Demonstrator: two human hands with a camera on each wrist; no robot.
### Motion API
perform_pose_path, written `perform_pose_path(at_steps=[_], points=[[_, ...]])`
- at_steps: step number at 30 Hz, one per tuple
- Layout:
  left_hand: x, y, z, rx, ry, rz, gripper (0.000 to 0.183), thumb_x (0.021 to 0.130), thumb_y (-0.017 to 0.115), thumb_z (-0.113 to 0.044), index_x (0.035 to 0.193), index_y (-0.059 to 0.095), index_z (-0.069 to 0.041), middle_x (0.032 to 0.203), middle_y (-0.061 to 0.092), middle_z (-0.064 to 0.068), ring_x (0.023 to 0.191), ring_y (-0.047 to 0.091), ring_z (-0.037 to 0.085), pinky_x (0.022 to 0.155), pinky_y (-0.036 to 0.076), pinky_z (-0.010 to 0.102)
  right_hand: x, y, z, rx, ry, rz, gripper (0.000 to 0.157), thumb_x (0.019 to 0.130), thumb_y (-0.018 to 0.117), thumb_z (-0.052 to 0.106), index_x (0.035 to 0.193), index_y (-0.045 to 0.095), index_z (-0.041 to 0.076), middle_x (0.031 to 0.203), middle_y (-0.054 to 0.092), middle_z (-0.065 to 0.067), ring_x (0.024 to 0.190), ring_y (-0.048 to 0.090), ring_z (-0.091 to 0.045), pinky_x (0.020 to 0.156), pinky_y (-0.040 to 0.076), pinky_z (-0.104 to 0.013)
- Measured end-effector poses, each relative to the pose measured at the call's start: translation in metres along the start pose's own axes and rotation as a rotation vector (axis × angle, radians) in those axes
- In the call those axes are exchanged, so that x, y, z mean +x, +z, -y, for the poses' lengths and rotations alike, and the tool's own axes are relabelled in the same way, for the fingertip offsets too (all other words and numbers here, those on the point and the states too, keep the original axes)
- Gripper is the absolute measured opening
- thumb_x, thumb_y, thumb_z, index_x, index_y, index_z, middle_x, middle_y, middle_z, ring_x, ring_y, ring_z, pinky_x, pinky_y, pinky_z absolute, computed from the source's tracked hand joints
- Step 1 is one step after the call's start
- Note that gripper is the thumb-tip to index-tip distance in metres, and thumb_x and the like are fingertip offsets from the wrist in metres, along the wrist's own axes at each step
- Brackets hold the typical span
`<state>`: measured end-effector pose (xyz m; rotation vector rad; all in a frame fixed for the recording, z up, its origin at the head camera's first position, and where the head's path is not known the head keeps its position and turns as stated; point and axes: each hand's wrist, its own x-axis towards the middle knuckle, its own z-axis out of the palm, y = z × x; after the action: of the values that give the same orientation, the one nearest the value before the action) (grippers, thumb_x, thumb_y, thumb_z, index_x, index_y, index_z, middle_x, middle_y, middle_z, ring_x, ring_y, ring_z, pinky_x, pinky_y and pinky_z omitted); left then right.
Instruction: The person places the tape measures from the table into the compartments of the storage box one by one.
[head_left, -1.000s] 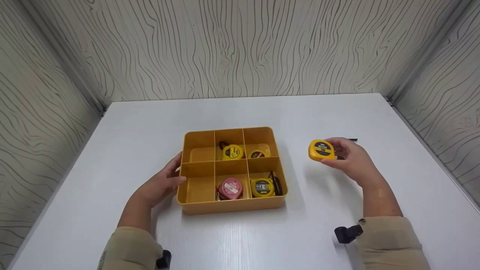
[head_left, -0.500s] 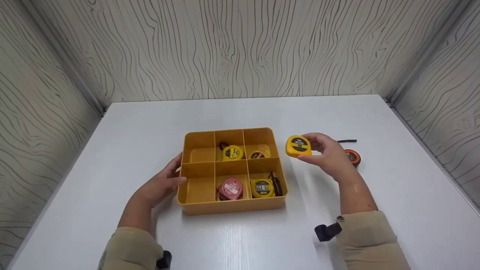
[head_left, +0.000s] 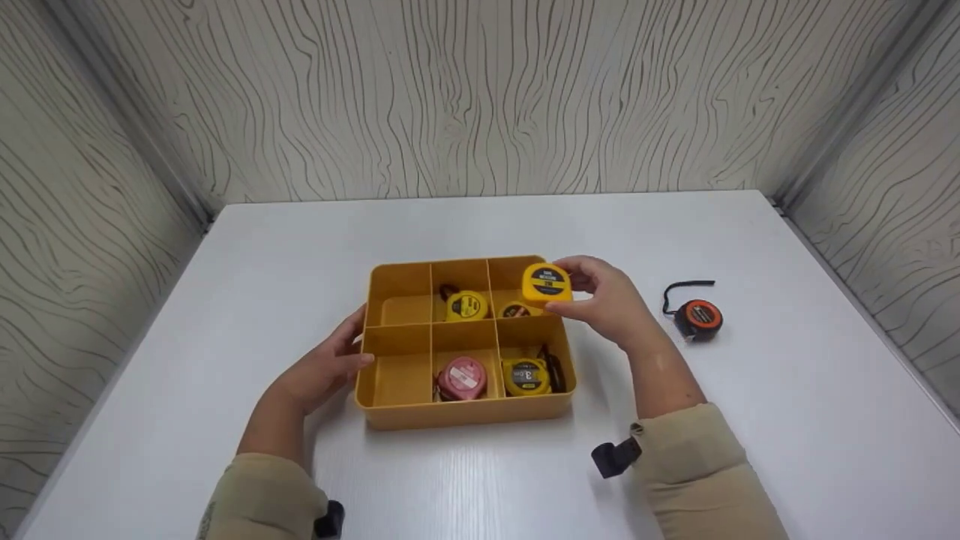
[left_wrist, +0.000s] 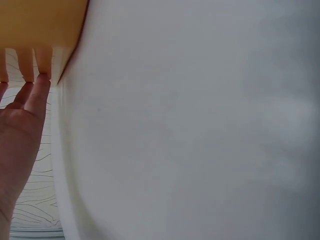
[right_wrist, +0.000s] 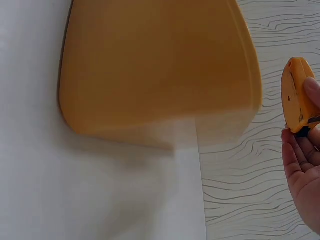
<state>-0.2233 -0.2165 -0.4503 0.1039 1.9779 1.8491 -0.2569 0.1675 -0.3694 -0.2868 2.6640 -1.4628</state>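
Note:
A yellow tape measure point(head_left: 545, 283) with a black label is pinched between the thumb and fingers of my right hand point(head_left: 604, 300). It hangs over the back right compartment of the tan divided box point(head_left: 465, 415), partly covering another yellow tape measure point(head_left: 516, 309) lying there. From the right wrist view, the held tape measure point(right_wrist: 296, 95) is above the rim. My left hand point(head_left: 322, 375) rests against the box's left wall. In the left wrist view its fingers point(left_wrist: 37, 95) are straight, their tips touching the wall.
More tape measures sit in the box: yellow in back middle point(head_left: 466, 304), pink in front middle point(head_left: 461, 377), yellow with black strap in front right point(head_left: 526, 376). Both left compartments show bare floors. A black-and-orange tape measure point(head_left: 699, 320) lies on the white table point(head_left: 787, 420) at right.
My right hand has carried the yellow tape measure leftward, from beside the box to above its back right compartment. The black-and-orange tape measure has come into view. My left hand stays put.

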Motion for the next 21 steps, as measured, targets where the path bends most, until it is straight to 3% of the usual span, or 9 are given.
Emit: perform_pose_path(at_steps=[13,21], points=[[0.000,0.001,0.000,0.006,-0.019,-0.038,0.082,0.079,0.069,-0.023,0.141,0.020,-0.044,0.147,0.022,-0.016,0.135,0.024,0.014,0.107,0.024,0.042,0.013,0.047,0.032,0.027,0.030,0.007,0.059,0.070,0.079,0.029,0.122,0.053,0.018,0.116,0.054,0.003,0.107,0.053,-0.015,0.093,0.045,-0.031],[0.000,0.002,0.000,0.014,-0.021,-0.046,0.081,0.080,0.068,-0.021,0.141,0.020,-0.044,0.146,0.023,-0.016,0.135,0.024,0.015,0.108,0.023,0.043,0.021,0.074,0.042,-0.006,0.002,-0.016,0.059,0.071,0.079,0.028,0.123,0.054,0.016,0.114,0.055,0.003,0.104,0.054,-0.013,0.090,0.046,-0.028]])
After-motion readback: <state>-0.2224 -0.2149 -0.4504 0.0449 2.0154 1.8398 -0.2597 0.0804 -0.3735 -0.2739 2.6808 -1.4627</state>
